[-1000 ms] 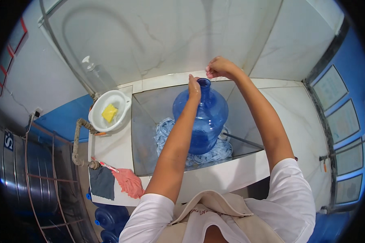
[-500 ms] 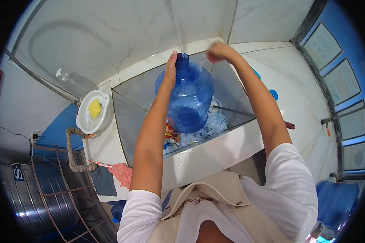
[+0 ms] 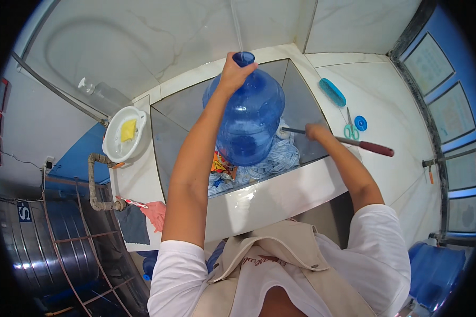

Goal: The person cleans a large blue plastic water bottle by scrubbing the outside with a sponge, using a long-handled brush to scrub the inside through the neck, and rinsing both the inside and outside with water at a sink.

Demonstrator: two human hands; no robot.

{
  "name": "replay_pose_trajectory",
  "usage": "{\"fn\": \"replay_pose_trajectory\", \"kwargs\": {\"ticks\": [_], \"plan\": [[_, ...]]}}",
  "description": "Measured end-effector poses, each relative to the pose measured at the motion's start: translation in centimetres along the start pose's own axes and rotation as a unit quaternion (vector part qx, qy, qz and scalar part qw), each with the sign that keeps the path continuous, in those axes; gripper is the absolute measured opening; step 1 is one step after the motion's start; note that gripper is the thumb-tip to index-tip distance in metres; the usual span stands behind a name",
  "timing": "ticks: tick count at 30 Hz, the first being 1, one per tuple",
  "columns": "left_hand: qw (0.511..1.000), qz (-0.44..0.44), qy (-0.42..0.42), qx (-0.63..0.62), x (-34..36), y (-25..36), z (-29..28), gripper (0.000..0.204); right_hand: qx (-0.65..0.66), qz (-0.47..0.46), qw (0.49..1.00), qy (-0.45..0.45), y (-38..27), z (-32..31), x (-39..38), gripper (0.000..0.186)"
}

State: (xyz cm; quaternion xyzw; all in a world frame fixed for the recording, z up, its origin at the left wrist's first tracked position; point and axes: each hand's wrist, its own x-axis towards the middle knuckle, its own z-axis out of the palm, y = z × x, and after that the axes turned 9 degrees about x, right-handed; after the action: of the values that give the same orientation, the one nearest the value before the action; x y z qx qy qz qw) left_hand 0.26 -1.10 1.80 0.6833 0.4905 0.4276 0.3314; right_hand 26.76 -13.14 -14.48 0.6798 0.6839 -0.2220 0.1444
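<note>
Head view: left hand (image 3: 232,71) grips round translucent-blue jug (image 3: 247,124); right hand (image 3: 317,131) grasps rod (image 3: 339,140).

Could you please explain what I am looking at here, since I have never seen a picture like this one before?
This picture comes from a wide fisheye camera worn on a person's head, looking down, so straight edges bend near the rim. There is no machine: the two bare arms rising from the lower edge belong to the wearer. The left hand grips the neck of a large blue water bottle, which stands in a tiled basin above crumpled plastic scraps. The right hand is on a long rod with a dark red handle that lies across the basin's right edge. On the white counter to the right lie a blue brush, scissors and a small blue cap. To the left sits a white bowl holding a yellow sponge.
</note>
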Motion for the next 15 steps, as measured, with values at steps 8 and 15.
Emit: {"fn": "replay_pose_trajectory", "kwargs": {"ticks": [8, 15], "plan": [[0.998, 0.036, -0.015, 0.052, -2.4, 2.9, -7.7, 0.061, 0.110, -0.015, 0.993, 0.038, -3.2, -13.5, -11.3, 0.021], [0.999, 0.020, 0.002, 0.035, -11.9, -3.5, -10.1, 0.061, 0.207, -0.129, 0.964, 0.111, -4.9, -11.8, -10.9, 0.029]]}}
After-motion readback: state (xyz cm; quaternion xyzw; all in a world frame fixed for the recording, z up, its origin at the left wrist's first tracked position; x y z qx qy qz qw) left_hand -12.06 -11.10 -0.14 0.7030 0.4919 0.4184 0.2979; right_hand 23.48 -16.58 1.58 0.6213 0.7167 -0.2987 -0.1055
